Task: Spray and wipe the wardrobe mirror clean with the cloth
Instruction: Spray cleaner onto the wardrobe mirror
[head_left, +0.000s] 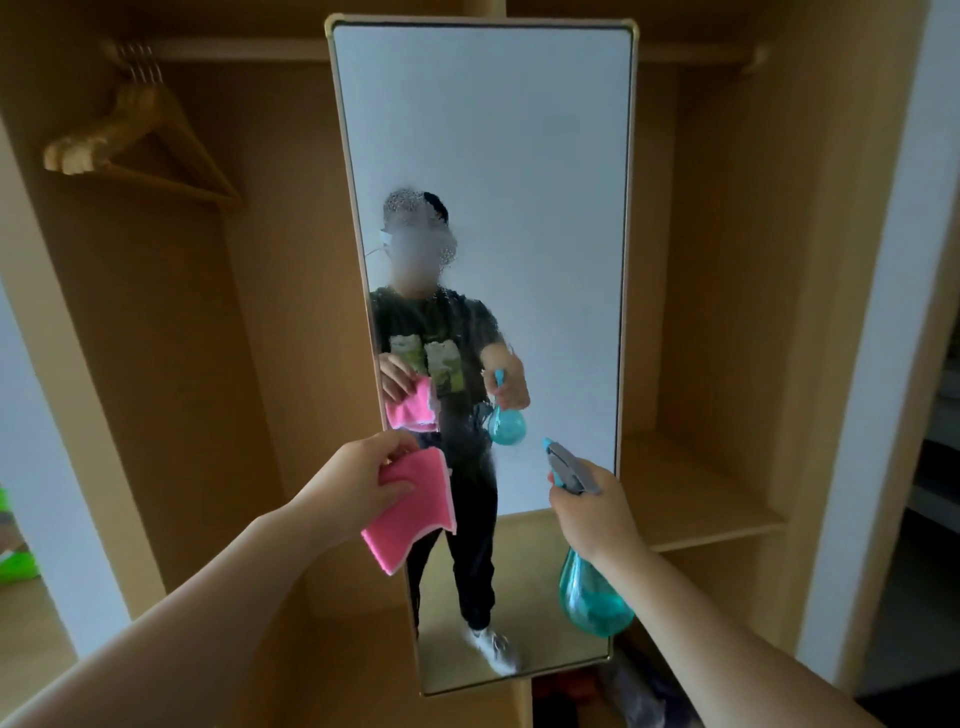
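A tall mirror (519, 156) with a thin gold frame stands on the wardrobe's middle panel. Fine spray droplets mist its glass around the middle and lower centre. My left hand (358, 480) pinches a folded pink cloth (415, 506) just in front of the mirror's lower left part. My right hand (592, 512) grips the neck of a teal spray bottle (592, 597), its grey and teal nozzle pointing up and left at the glass. A person with both items is reflected in the mirror.
Open wooden wardrobe bays flank the mirror. Several wooden hangers (140, 135) hang from the rail at upper left. A shelf (696, 499) sits in the right bay. Dark items (623, 696) lie on the floor under the mirror. A white wall edge (883, 312) stands at right.
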